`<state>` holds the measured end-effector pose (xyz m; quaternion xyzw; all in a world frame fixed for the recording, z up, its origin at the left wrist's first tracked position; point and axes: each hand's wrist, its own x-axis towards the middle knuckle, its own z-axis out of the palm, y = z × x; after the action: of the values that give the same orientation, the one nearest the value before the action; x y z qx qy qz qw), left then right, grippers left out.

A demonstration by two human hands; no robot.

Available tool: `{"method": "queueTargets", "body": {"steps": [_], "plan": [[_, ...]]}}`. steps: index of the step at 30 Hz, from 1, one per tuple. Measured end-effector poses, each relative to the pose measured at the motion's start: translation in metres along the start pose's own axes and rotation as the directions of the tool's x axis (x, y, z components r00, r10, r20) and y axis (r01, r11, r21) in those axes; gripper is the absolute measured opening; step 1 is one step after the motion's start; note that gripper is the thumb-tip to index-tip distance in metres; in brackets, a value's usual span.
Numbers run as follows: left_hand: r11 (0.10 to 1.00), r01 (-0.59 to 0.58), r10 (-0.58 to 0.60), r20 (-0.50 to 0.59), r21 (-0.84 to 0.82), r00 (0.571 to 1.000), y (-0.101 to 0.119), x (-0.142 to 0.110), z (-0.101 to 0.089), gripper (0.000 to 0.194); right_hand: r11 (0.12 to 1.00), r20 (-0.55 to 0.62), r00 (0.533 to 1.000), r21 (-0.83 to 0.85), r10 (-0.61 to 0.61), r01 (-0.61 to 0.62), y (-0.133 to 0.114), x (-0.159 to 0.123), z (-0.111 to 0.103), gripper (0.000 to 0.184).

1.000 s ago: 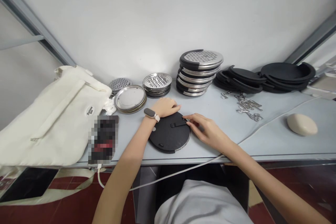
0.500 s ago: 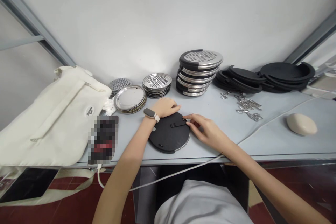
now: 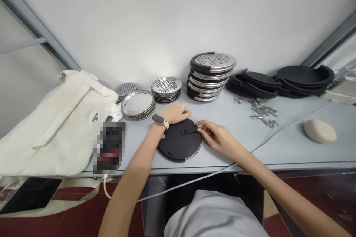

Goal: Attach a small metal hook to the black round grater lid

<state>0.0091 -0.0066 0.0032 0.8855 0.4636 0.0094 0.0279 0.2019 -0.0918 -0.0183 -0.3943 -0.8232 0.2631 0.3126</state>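
Observation:
A round black disc (image 3: 178, 144) with a thin metal edge at its lower right lies flat near the table's front edge. My left hand (image 3: 175, 114), a watch on its wrist, is bent over the disc's far rim and holds it there; its fingertips are partly hidden. A narrow black tab (image 3: 189, 132) runs across the disc's upper face. At the tab's right end, my right hand (image 3: 215, 135) pinches a small metal hook (image 3: 195, 126) between thumb and fingertips. Several loose metal hooks (image 3: 261, 109) lie in a pile farther right.
Behind stand a tall stack of perforated metal discs in black holders (image 3: 213, 77), grater discs (image 3: 167, 87) and plain metal discs (image 3: 137, 104). Black covers (image 3: 302, 77) are stacked at right. A white bag (image 3: 55, 129), phone (image 3: 109, 148), white cable (image 3: 189, 182) and beige rounded object (image 3: 319, 131) lie around.

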Motion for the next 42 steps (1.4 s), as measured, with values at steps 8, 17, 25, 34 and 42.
{"method": "queueTargets", "body": {"steps": [8,17,25,34,42], "plan": [[1.000,0.002,-0.002,-0.004,-0.007,1.000,0.0001,-0.0006,0.0001,0.055,1.000,-0.011,1.000,0.014,0.027,-0.027,0.0026,-0.0003,0.0018,0.023],[1.000,-0.010,0.010,-0.004,-0.005,1.000,-0.0003,0.0001,0.0001,0.057,0.996,-0.040,0.997,0.063,0.060,-0.058,0.0026,-0.0002,0.0012,0.025],[1.000,-0.009,0.009,0.000,-0.008,1.000,0.0002,-0.0005,-0.0015,0.056,0.995,-0.066,0.995,0.075,0.071,-0.066,0.0024,0.0006,0.0001,0.029],[1.000,-0.015,0.015,-0.013,0.000,1.000,-0.0002,-0.0001,0.0000,0.057,0.996,-0.072,0.997,0.089,0.036,-0.030,0.0016,0.0009,0.0007,0.018],[1.000,-0.005,0.005,-0.008,-0.010,1.000,0.0010,-0.0006,-0.0016,0.056,0.997,-0.065,0.998,0.071,0.016,-0.012,0.0032,0.0010,0.0008,0.016]]}}
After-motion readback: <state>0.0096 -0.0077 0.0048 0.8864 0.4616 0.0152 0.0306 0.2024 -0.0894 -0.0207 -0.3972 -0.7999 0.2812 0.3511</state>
